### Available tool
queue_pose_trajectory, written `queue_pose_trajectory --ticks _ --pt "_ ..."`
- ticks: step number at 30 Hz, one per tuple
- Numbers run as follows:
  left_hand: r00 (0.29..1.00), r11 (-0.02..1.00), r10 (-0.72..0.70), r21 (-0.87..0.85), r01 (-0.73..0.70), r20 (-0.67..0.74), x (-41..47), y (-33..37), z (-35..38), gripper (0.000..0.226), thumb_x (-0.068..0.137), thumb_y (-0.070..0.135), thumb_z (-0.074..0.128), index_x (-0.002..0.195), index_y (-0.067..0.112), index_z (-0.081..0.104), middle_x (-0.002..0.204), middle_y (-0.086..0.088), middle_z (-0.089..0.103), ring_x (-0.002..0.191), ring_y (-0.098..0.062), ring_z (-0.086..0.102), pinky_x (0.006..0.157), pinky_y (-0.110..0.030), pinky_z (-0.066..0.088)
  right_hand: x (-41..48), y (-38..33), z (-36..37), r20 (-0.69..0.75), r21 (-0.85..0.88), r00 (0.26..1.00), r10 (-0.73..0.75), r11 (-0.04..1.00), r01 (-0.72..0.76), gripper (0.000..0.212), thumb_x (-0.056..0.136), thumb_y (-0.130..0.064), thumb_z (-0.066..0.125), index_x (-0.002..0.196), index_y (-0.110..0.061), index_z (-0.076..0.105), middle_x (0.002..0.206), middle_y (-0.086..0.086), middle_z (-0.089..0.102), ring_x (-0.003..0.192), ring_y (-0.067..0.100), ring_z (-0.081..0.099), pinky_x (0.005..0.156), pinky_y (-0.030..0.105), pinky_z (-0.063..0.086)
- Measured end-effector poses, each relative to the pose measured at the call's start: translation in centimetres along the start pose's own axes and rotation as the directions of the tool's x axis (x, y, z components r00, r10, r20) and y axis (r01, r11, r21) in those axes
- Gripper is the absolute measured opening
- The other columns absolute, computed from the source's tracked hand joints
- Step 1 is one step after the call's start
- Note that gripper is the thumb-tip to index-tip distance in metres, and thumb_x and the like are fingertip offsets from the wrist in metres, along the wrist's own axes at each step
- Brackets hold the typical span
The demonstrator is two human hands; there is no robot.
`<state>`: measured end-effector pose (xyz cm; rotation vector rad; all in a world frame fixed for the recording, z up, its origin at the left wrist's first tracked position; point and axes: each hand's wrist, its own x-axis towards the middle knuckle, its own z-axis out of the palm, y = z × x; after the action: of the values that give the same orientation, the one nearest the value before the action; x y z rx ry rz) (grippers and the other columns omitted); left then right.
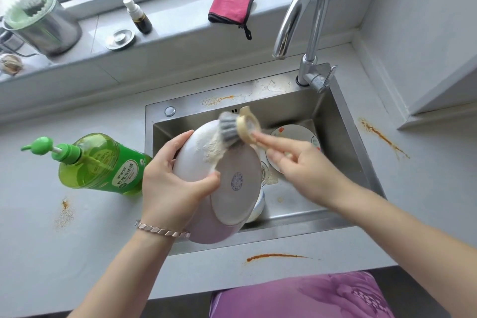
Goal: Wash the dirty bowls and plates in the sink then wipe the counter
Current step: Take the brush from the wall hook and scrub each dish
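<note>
My left hand grips a white bowl by its rim, holding it tilted over the steel sink with its underside and blue stamp facing me. My right hand holds a round scrubbing brush with grey bristles and a beige ring handle, pressed against the bowl's upper outer wall, where foam has built up. A dirty plate with food bits lies on the sink floor behind my right hand. Another white dish sits partly hidden under the bowl.
A green dish soap pump bottle lies on the counter left of the sink. Orange sauce smears mark the grey counter in several places. The faucet arches over the sink. A pink cloth, spray bottle and metal jug stand on the windowsill.
</note>
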<state>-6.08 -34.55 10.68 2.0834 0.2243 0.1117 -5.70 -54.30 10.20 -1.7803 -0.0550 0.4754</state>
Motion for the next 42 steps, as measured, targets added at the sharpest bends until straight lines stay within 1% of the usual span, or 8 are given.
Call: queue_pose_trajectory --ticks 11,15,19,23,28,35,39,42 --pt "0.995 0.997 -0.036 -0.077 0.029 -0.095 0.0 0.0 0.0 0.059 0.035 0.042 0.071 0.092 0.051 0.06 0.095 0.02 0.067 0.079 -0.003 0.065 0.074 -0.022 0.055 1.3 2.1 -0.8 -0.1 0.101 0.98 0.17 0.982 -0.16 0.04 0.099 -0.009 0.037 0.137 -0.017 0.044 0.03 -0.023 0.037 0.034 -0.013 0.042 0.04 0.003 0.033" --pt "0.975 0.981 -0.062 -0.195 0.019 -0.216 -0.2 0.2 0.7 0.061 0.039 0.038 0.073 0.097 0.047 0.059 0.1 0.014 0.066 0.082 -0.003 0.065 0.074 -0.018 0.053 0.6 6.4 0.6 -0.058 0.409 0.909 0.413 0.84 -0.356 0.039 0.099 -0.022 0.041 0.136 -0.035 0.045 0.048 -0.006 0.032 0.034 0.002 0.021 0.033 0.012 0.016" --pt "0.951 0.926 -0.121 -0.377 0.005 -0.284 -0.6 0.8 2.5 0.062 0.046 0.016 0.078 0.102 0.036 0.059 0.092 0.019 0.067 0.079 0.004 0.064 0.071 -0.013 0.05 0.8 6.9 2.7 -0.092 0.679 0.901 0.424 0.688 -0.255 0.068 0.075 -0.041 0.066 0.136 -0.041 0.037 0.084 0.003 0.065 0.038 0.002 0.022 0.033 0.012 0.022" --pt "0.955 0.902 -0.101 -0.43 -0.031 -0.28 -1.5 1.5 3.5 0.063 0.044 0.025 0.076 0.102 0.038 0.057 0.095 0.019 0.068 0.083 0.002 0.065 0.07 -0.011 0.049 1.3 5.8 3.3 -0.024 0.773 0.948 0.318 0.607 -0.184 0.064 0.065 -0.04 0.069 0.124 -0.044 0.046 0.06 -0.011 0.053 0.038 0.002 0.02 0.035 0.014 0.013" --pt "0.993 0.925 -0.09 -0.375 0.056 -0.075 -1.0 1.4 2.1 0.072 0.039 0.032 0.078 0.107 0.034 0.055 0.105 0.003 0.068 0.092 -0.007 0.067 0.075 -0.018 0.053 0.7 6.8 0.7 -0.055 0.687 0.956 0.287 0.706 -0.172 0.088 0.063 -0.035 0.077 0.139 -0.042 0.034 0.069 -0.005 0.052 0.038 0.002 0.023 0.033 0.013 0.021" --pt "0.957 0.978 -0.116 -0.135 0.156 0.266 1.2 2.1 -0.1 0.079 0.032 0.036 0.078 0.109 0.032 0.06 0.098 0.006 0.072 0.089 -0.007 0.068 0.076 -0.023 0.056 0.2 5.1 -2.9 -0.008 0.308 0.978 0.208 0.931 -0.195 0.079 0.069 -0.026 0.079 0.13 -0.053 0.038 0.08 -0.018 0.063 0.039 0.001 0.038 0.039 0.014 0.023" --pt "0.89 0.963 -0.164 -0.127 0.238 0.426 1.3 2.2 -0.4 0.075 0.031 0.031 0.08 0.102 0.044 0.06 0.089 0.004 0.074 0.082 -0.015 0.071 0.072 -0.032 0.058 0.9 3.4 -5.2 0.106 0.206 0.987 0.117 0.969 -0.137 0.071 0.062 -0.027 0.077 0.114 -0.062 0.043 0.097 -0.042 0.06 0.09 -0.016 0.06 0.069 0.012 0.05" --pt "0.887 0.956 -0.15 -0.164 0.242 0.436 0.3 2.0 0.1 0.075 0.035 0.028 0.079 0.107 0.038 0.061 0.097 0.008 0.073 0.089 -0.011 0.069 0.079 -0.032 0.057 1.6 2.7 -5.7 0.156 0.155 0.984 0.084 0.982 -0.108 0.074 0.069 -0.011 0.077 0.117 -0.055 0.042 0.1 -0.043 0.058 0.097 -0.023 0.053 0.072 0.0 0.042"
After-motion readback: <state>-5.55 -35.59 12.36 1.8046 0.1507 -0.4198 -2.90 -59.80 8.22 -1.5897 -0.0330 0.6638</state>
